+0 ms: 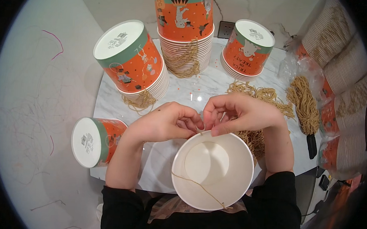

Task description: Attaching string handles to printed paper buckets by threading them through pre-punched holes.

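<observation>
Both hands' fingers (pixel 191 124) pinch tan string (pixel 200 187) at the white cup (pixel 212 173) rim

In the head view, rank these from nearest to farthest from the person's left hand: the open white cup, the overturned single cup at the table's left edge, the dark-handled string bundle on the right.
From the left hand:
1. Open white cup, just below, its rim at the fingers.
2. Overturned single cup, left table edge.
3. Dark-handled string bundle, far right, beyond the right hand.

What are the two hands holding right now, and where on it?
Both hands pinch a thin tan string at the far rim of the open white paper cup: left hand and right hand fingertips meet there.
</observation>
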`<state>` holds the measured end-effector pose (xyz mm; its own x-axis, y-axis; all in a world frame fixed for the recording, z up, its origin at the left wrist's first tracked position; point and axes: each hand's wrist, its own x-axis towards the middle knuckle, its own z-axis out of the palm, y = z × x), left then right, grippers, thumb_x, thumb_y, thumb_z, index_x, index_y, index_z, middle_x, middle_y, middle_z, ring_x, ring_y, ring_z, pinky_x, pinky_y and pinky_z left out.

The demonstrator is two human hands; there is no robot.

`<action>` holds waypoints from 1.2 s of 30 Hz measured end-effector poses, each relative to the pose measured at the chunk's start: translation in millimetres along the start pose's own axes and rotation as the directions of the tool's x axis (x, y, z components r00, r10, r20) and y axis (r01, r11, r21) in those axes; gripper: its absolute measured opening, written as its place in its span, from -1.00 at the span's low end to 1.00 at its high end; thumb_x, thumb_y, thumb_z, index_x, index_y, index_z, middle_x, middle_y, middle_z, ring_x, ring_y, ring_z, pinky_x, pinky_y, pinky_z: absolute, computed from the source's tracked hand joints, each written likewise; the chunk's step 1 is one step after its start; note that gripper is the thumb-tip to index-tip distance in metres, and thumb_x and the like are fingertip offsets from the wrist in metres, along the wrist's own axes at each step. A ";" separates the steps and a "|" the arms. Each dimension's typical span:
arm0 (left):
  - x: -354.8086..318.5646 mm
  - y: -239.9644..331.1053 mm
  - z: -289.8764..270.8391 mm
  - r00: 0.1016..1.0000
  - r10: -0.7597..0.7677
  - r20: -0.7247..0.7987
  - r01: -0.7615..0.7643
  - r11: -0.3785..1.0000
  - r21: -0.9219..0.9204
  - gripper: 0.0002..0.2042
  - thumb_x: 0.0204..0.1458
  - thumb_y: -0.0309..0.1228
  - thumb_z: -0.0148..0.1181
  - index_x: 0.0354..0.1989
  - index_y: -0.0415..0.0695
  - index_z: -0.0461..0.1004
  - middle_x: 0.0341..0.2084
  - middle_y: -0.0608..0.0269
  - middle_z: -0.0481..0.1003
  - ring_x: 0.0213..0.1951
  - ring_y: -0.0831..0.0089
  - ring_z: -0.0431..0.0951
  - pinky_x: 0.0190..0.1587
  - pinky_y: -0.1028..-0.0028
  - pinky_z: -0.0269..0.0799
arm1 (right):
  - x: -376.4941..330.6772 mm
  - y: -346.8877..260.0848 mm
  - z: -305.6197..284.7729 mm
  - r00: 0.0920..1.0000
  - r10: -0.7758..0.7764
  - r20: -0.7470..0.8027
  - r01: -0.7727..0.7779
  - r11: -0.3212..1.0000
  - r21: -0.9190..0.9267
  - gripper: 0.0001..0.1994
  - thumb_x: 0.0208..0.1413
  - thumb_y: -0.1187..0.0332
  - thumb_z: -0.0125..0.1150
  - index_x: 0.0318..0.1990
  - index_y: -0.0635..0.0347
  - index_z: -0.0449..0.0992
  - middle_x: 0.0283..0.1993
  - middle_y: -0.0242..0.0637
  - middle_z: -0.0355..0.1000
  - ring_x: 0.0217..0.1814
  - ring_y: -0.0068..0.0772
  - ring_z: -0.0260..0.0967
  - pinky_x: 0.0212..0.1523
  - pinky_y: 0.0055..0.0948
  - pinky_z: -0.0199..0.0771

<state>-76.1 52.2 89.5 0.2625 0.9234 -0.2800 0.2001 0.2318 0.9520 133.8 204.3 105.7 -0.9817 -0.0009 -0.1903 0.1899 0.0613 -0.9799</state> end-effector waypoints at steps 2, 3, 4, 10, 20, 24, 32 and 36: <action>-0.3 1.5 -0.1 0.999 0.037 -0.016 -0.036 0.997 0.065 -0.83 0.03 -0.50 0.32 -0.21 -0.28 0.62 -0.40 0.25 0.65 -0.30 0.57 0.63 -0.19 0.53 0.52 | -2.3 -2.3 3.5 1.000 0.002 -0.005 -0.002 0.999 -0.045 -0.78 0.18 0.34 0.38 -0.08 0.18 0.55 -0.24 -0.54 0.53 -0.20 -0.74 0.42 -0.17 -0.62 0.44; -1.5 2.4 0.2 0.999 0.037 -0.016 -0.036 0.997 0.066 -0.83 0.03 -0.50 0.32 -0.21 -0.28 0.62 -0.40 0.25 0.65 -0.30 0.57 0.63 -0.19 0.53 0.52 | -2.0 -1.6 4.7 1.000 -0.019 0.005 0.020 0.995 -0.094 -0.79 0.16 0.35 0.38 -0.09 0.18 0.56 -0.24 -0.54 0.53 -0.19 -0.73 0.41 -0.16 -0.60 0.44; -3.5 4.1 0.9 0.996 0.058 -0.065 -0.050 0.993 0.111 -0.85 0.03 -0.50 0.32 -0.23 -0.26 0.62 -0.42 0.27 0.64 -0.33 0.58 0.62 -0.22 0.53 0.51 | -1.9 -1.3 5.4 0.999 -0.040 0.016 0.042 0.989 -0.143 -0.79 0.14 0.37 0.38 -0.10 0.17 0.57 -0.24 -0.55 0.53 -0.19 -0.71 0.41 -0.16 -0.58 0.45; -12.6 12.7 0.0 0.993 0.068 -0.098 -0.051 0.985 0.166 -0.88 0.09 -0.53 0.33 -0.22 -0.27 0.61 -0.38 0.35 0.62 -0.28 0.66 0.56 -0.20 0.59 0.46 | -2.5 -3.3 5.6 1.000 -0.013 0.010 0.014 0.988 -0.152 -0.84 0.12 0.42 0.36 -0.16 0.20 0.58 -0.24 -0.55 0.52 -0.21 -0.70 0.41 -0.17 -0.56 0.46; -12.2 6.0 1.5 0.972 0.134 -0.194 -0.091 0.972 0.216 -0.90 0.04 -0.49 0.29 -0.34 -0.27 0.59 -0.56 0.26 0.58 -0.47 0.57 0.56 -0.35 0.51 0.46 | 8.0 5.1 7.8 0.999 0.022 0.048 -0.015 0.991 -0.134 -0.80 0.11 0.45 0.33 -0.10 0.23 0.57 -0.32 -0.54 0.49 -0.27 -0.75 0.38 -0.22 -0.62 0.43; -12.9 15.9 4.9 0.967 0.122 -0.223 -0.067 0.968 0.241 -0.90 0.04 -0.49 0.28 -0.33 -0.27 0.57 -0.57 0.25 0.56 -0.48 0.54 0.55 -0.36 0.47 0.46 | 9.1 8.8 7.7 1.000 0.004 0.007 -0.003 0.994 -0.112 -0.79 0.10 0.46 0.31 -0.10 0.26 0.56 -0.33 -0.53 0.49 -0.29 -0.75 0.38 -0.24 -0.63 0.43; -14.9 16.8 14.5 0.918 0.224 -0.326 -0.078 0.911 0.406 -0.89 0.05 -0.52 0.21 -0.28 -0.28 0.51 -0.46 0.09 0.53 -0.43 0.31 0.57 -0.31 0.37 0.47 | 15.5 13.3 10.5 0.994 -0.101 -0.042 0.094 0.984 -0.150 -0.79 0.11 0.45 0.28 -0.10 0.29 0.54 -0.35 -0.53 0.43 -0.32 -0.73 0.32 -0.29 -0.61 0.39; -11.0 17.2 14.6 0.925 0.210 -0.317 -0.072 0.915 0.396 -0.89 0.06 -0.52 0.22 -0.29 -0.29 0.50 -0.44 0.06 0.52 -0.40 0.28 0.57 -0.29 0.35 0.47 | 15.8 13.4 12.6 0.995 -0.072 -0.066 0.062 0.988 -0.140 -0.81 0.16 0.40 0.31 -0.14 0.29 0.53 -0.37 -0.54 0.40 -0.34 -0.74 0.28 -0.32 -0.61 0.35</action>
<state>-61.8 41.6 107.1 -0.0146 0.9997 -0.0202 0.5385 0.0248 0.8423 120.9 192.5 88.8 -0.9915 0.0603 -0.1150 0.1249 0.2001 -0.9718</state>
